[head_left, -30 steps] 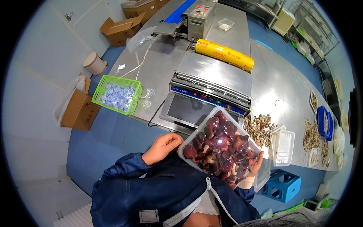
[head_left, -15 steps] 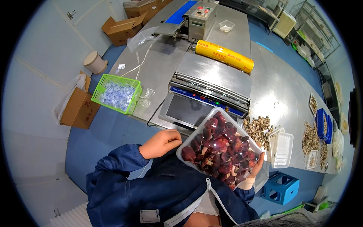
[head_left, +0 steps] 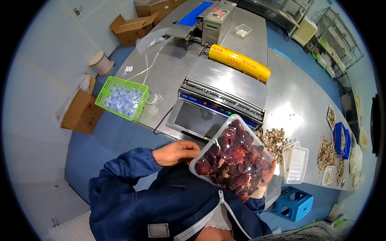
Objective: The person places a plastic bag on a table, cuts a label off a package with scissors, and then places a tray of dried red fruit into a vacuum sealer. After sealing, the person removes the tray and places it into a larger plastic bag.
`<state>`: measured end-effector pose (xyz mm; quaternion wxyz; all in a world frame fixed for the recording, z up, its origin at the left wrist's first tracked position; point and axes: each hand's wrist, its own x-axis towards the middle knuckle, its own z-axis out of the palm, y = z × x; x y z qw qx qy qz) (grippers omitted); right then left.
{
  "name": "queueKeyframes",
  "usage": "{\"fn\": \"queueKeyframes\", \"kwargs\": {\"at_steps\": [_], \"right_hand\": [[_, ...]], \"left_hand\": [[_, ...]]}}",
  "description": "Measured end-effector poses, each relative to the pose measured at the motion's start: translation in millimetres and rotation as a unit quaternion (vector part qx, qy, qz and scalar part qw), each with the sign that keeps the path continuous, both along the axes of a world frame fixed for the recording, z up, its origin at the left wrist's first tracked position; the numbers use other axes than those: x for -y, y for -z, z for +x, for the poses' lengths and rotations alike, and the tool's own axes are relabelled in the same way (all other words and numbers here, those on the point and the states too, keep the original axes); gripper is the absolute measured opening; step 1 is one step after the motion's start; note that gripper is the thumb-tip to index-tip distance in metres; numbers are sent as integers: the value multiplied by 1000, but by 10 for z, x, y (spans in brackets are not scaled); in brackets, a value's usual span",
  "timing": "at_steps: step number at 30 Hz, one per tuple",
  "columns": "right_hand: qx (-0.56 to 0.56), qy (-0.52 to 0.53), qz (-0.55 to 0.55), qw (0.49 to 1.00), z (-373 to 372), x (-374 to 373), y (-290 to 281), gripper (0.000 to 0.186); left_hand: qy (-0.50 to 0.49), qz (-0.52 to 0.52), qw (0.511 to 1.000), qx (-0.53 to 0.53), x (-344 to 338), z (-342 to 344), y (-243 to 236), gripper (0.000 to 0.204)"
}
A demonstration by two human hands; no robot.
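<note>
A clear-lidded or film-covered plastic tray of dark red mushrooms (head_left: 233, 158) is held tilted in front of my chest. My right hand (head_left: 269, 175) grips it by its right side, most of the fingers hidden beneath. Close to the tray's left edge is my left hand (head_left: 177, 152), thumb and fingers pinched together; whatever may be between them is too small to make out. Just beyond the tray stands a film wrapping machine (head_left: 223, 102) with a dark heating plate (head_left: 200, 119) and a yellow roll of film (head_left: 239, 63).
A green basket (head_left: 138, 114) of small clear packets sits at the table's left edge. To the right lie empty white trays (head_left: 298, 164) and loose mushroom pieces (head_left: 275, 142). A blue stool (head_left: 296, 205) stands below the table, and open cartons (head_left: 82, 110) are on the floor at left.
My left hand has moved right, closer to the tray's left edge. The tray has turned slightly in my right hand, and the view has shifted a little.
</note>
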<state>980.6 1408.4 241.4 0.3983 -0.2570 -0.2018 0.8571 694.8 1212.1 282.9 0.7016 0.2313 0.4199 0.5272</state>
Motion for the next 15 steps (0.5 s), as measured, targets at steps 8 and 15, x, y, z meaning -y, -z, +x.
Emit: {"fn": "queueKeyframes", "kwargs": {"at_steps": [8, 15], "right_hand": [[0, -28, -84, 996, -120, 94, 70, 52], [27, -18, -87, 996, -76, 127, 107, 54]], "left_hand": [[-9, 270, 951, -152, -199, 277, -109, 23], [-60, 326, 902, -277, -274, 308, -123, 12]]}}
